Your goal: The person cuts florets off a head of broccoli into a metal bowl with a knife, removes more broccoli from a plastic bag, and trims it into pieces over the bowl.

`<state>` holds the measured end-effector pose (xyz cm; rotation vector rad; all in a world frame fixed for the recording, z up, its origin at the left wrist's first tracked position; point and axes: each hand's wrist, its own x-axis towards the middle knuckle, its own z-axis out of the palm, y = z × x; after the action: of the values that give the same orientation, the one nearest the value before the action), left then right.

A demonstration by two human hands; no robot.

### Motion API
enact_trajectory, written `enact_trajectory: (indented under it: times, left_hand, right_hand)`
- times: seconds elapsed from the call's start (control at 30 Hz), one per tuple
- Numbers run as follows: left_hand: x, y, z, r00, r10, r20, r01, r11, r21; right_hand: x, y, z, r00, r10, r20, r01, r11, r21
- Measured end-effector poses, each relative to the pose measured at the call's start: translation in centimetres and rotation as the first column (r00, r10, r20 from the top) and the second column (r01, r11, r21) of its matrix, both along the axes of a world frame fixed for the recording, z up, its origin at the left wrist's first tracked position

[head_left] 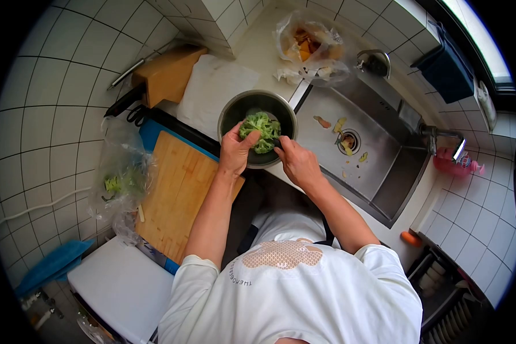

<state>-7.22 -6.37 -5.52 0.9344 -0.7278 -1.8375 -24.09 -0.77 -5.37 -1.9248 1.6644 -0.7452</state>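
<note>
Broccoli: one head of broccoli [262, 127], bumpy, leafy-green florets, held over the mouth of the bowl.
Left hand: one left hand [236, 150], fingers closed on the broccoli, thumb across the florets.
Right hand: one right hand [297, 163], thumb and fingers pinching a small dark item [277, 143] at the broccoli's edge; cannot tell what it is.
Bowl: one round, deep metal bowl [288, 112], smooth-walled, beside the sink.
Sink: one brushed-steel rectangular sink [378, 157]; several thin, curled peelings [339, 124] around a round drain.
Board: one pale wooden board [178, 192], flat, straight-grained.
Bags: two, clear crinkled plastic; one peelings bag [332, 40], one greens bag [117, 166].
</note>
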Motion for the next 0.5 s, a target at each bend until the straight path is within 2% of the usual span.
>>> enact_trajectory:
  times: [0.1, 0.17, 0.3, 0.37, 0.4, 0.47, 0.5]
  left_hand:
    - [0.4, -0.3, -0.1, 0.997, -0.008, -0.073, 0.011, 0.999, 0.038]
    - [0.6, -0.4, 0.0, 0.996, -0.028, -0.087, 0.034, 0.996, 0.077]
    - [1.2, -0.3, -1.2, 0.998, -0.054, -0.043, 0.058, 0.995, 0.08]
    - [1.5, -0.1, -2.0, 0.999, 0.015, 0.034, -0.02, 0.987, 0.16]
    - [1.4, -0.1, -1.7, 0.999, 0.016, 0.035, -0.021, 0.987, 0.161]
    - [1.0, 0.0, -1.2, 0.998, 0.031, 0.062, -0.039, 0.989, 0.144]
    - [0.9, 0.0, -0.9, 0.998, 0.031, 0.062, -0.04, 0.989, 0.144]
  right_hand:
    - [0.0, -0.3, -0.1, 0.997, 0.004, 0.08, -0.011, 0.996, 0.086]
    - [-0.2, -0.5, -0.4, 0.96, -0.002, 0.278, -0.074, 0.962, 0.263]
    - [0.0, -0.6, -0.7, 0.946, -0.03, 0.322, -0.082, 0.941, 0.328]
    - [0.1, -0.8, -1.2, 0.924, -0.095, 0.371, -0.042, 0.938, 0.345]
    - [0.2, -0.7, -1.1, 0.923, -0.095, 0.373, -0.044, 0.937, 0.346]
    - [0.2, -0.7, -0.5, 0.981, -0.057, 0.187, -0.007, 0.946, 0.323]
    - [0.3, -0.6, -0.4, 0.981, -0.056, 0.187, -0.007, 0.946, 0.323]
